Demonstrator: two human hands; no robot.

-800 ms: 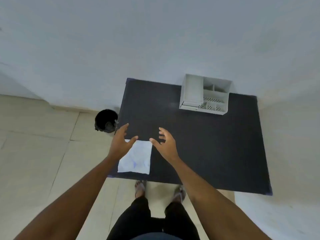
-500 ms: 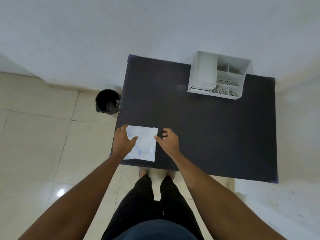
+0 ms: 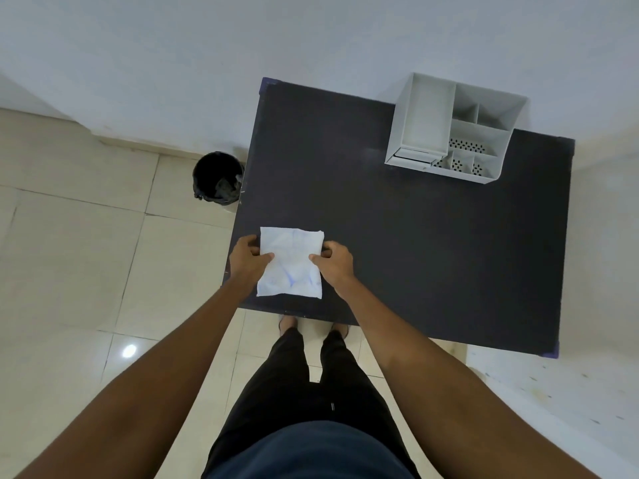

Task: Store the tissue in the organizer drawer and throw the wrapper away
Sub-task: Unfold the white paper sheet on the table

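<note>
My left hand (image 3: 246,262) and right hand (image 3: 332,262) both pinching the tissue pack (image 3: 291,262) over my table (image 3: 432,243).

Tissue pack (image 3: 292,262) is held at both side edges by left hand (image 3: 248,261) and right hand (image 3: 332,262), near surface (image 3: 415,254) front-left corner. Organizer (image 3: 453,127) sits far right; bin (image 3: 218,178) on floor at left.

soft even light, wide-angle edge distortion
</note>
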